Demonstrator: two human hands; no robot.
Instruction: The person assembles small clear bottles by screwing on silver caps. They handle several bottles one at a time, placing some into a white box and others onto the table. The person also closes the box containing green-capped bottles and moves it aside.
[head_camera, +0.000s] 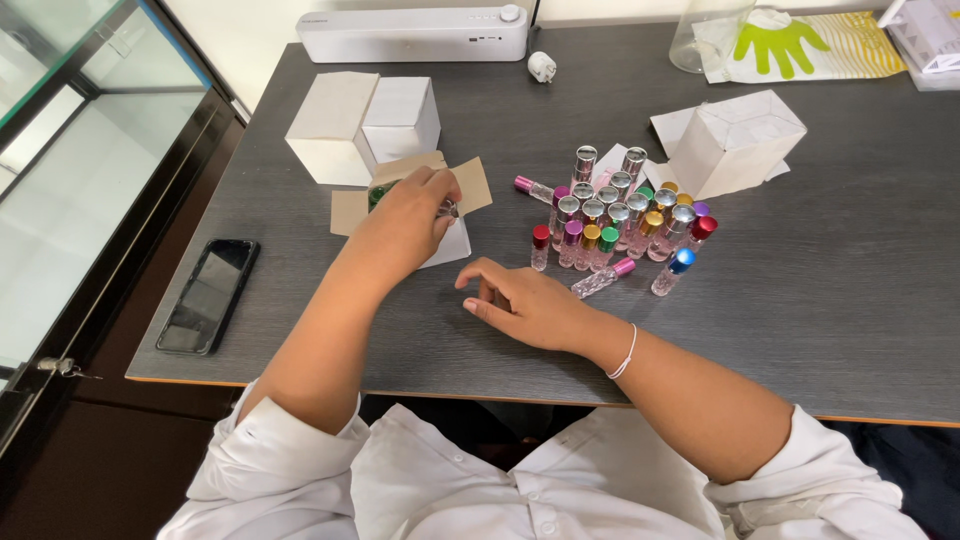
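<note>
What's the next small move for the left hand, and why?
Probably lower the vial into the open box. The left hand holds the vial right over the box's open flaps, while the right hand rests empty on the table near the bottles.

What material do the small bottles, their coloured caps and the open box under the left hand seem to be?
Small bottles: clear glass or plastic, see-through with glints. Coloured caps: shiny, likely metal or metallised plastic. Open box: matt brown-and-white cardboard with folded flaps.

A white buttoned shirt (520, 480) is worn, sleeves rolled above the elbows; a thin pale band (626, 353) circles the right wrist.
</note>
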